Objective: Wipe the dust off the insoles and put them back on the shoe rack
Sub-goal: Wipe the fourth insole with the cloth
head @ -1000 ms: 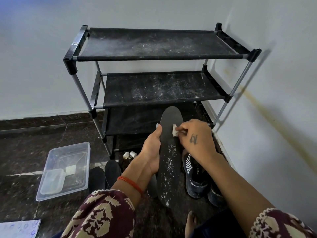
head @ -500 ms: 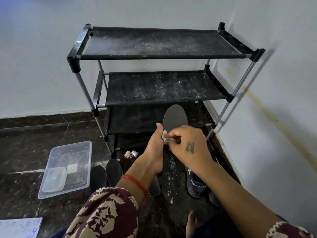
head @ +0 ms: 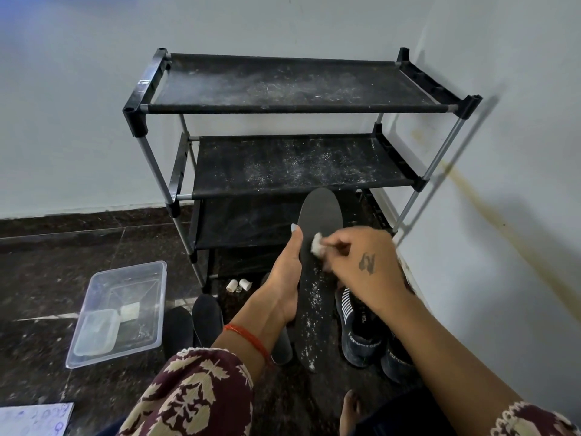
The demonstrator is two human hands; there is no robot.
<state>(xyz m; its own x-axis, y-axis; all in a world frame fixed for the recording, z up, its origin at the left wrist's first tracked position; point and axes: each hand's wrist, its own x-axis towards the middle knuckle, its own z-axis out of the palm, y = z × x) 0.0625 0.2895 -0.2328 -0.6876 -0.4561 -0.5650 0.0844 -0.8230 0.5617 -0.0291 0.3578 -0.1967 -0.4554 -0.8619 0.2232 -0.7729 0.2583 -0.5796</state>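
My left hand (head: pixel 283 278) grips the dusty insole (head: pixel 316 278) before the shoe rack (head: pixel 295 165); my right hand (head: pixel 361 262) pinches a white wipe (head: pixel 317 243) against it.

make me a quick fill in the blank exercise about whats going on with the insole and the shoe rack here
1. The left hand grips the dark insole while the right hand pinches a small ____ wad against it.
2. White dust specks show mostly on the insole's ____ half.
3. The shoe rack stands in a corner, and its shelves hold ____ shoes.
4. The clear plastic tub sits on the floor to the rack's ____.

Missing words: white; lower; no; left
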